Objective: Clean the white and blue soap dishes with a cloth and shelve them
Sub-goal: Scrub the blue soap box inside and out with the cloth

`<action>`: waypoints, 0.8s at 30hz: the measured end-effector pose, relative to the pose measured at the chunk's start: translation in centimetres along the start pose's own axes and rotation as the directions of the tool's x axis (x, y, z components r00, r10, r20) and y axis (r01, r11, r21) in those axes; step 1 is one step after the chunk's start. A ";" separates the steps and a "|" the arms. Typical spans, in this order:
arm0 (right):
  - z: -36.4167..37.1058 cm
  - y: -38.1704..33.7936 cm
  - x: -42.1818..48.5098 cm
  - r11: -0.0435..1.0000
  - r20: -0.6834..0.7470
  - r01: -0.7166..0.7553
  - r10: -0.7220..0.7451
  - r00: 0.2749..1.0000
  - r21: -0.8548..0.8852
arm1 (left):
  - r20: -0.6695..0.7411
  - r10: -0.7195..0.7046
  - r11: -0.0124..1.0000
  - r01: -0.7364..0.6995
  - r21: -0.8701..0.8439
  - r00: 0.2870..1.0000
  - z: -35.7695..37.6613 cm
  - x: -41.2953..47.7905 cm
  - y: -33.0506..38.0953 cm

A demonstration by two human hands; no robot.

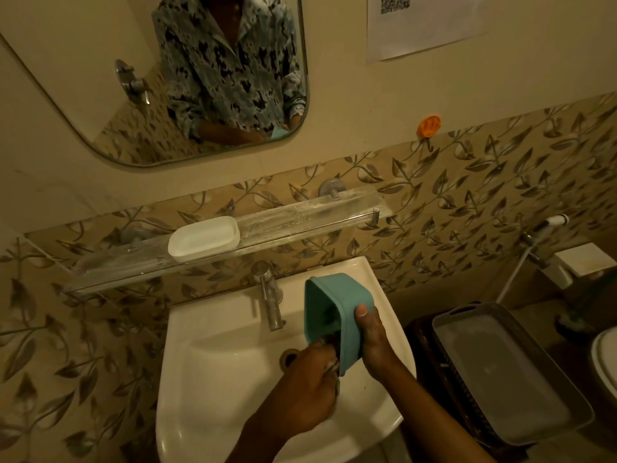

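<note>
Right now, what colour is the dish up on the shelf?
White: the soap dish on the glass shelf, head view.

Dish (203,238) on shelf (300,215); sink (207,335) below

Right hand (370,339) grips blue soap dish (334,312) over sink (207,332); left hand (310,379) wipes inside; white soap dish (203,238) on shelf (300,215).

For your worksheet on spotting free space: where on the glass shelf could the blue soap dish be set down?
The glass shelf is bare from the white soap dish rightwards to its end post, and also left of that dish. The blue soap dish, held by the right hand, fits either side.
</note>
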State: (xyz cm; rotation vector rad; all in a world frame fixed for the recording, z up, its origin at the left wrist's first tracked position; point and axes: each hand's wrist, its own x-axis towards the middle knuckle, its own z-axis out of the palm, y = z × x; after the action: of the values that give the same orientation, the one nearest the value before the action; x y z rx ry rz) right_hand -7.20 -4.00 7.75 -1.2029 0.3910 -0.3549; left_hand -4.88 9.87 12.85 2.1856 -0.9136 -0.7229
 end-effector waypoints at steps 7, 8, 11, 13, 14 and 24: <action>0.8 -0.3 0.2 0.990 -0.017 0.138 -0.138 0.990 -0.031 | -0.046 -0.094 0.994 0.091 -0.058 0.995 -0.5 0.9 0.1; 0.8 -0.2 0.3 0.989 -0.020 0.146 -0.147 0.989 -0.031 | -0.022 -0.177 0.969 0.170 -0.179 0.984 -0.6 1.2 0.5; 0.7 0.1 0.3 0.987 -0.012 0.157 -0.157 0.987 -0.024 | 0.030 -0.359 0.823 0.331 -0.461 0.933 -1.0 1.7 0.9; 0.5 0.7 0.2 0.987 0.004 0.148 -0.148 0.989 -0.055 | 0.104 -0.400 0.659 0.364 -0.658 0.911 -1.9 1.5 0.8; 0.4 1.0 0.0 0.988 0.016 0.142 -0.142 0.990 -0.061 | 0.152 -0.392 0.572 0.370 -0.732 0.907 -2.6 1.6 0.6; 0.1 2.0 0.4 0.997 0.035 0.061 -0.059 0.998 -0.053 | 0.114 -0.333 0.552 0.292 -0.781 0.936 -2.7 1.6 0.1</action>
State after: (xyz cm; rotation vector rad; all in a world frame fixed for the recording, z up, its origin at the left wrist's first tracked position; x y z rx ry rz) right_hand -6.68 -3.41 5.87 -1.2743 0.3374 -0.3776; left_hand -2.13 9.55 14.27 1.5219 -0.0697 -1.0009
